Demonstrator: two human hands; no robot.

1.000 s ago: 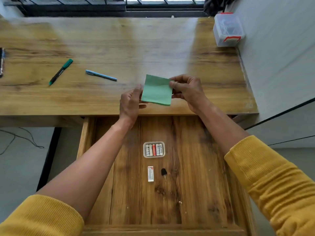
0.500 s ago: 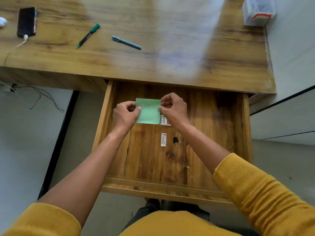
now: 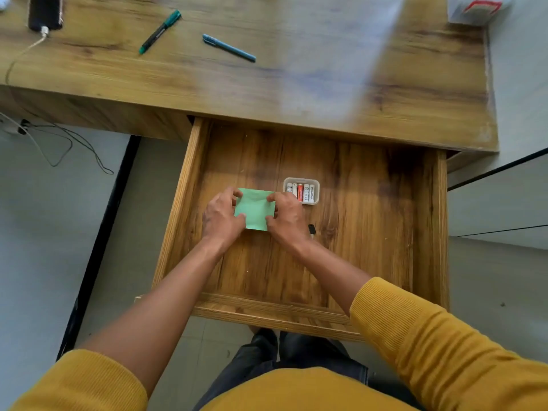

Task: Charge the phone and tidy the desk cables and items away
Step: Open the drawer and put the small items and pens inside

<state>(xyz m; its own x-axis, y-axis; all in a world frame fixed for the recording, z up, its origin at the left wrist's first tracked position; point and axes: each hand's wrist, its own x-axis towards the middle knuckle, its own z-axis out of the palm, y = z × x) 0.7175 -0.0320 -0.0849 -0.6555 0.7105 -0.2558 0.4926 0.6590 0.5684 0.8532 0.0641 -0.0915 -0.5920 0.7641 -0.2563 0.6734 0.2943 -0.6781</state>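
Both hands down in the open drawer, left hand and right hand each with grip pinched on one green note pad, one tray of five batteries just beside, two pens on the surface, green marker, blue pen, one phone plugged into one cable at far left

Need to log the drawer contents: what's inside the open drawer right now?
In the drawer: a tray of batteries, a small black item, and the green notepad held by left hand and right hand. Whatever lies beneath them is covered.
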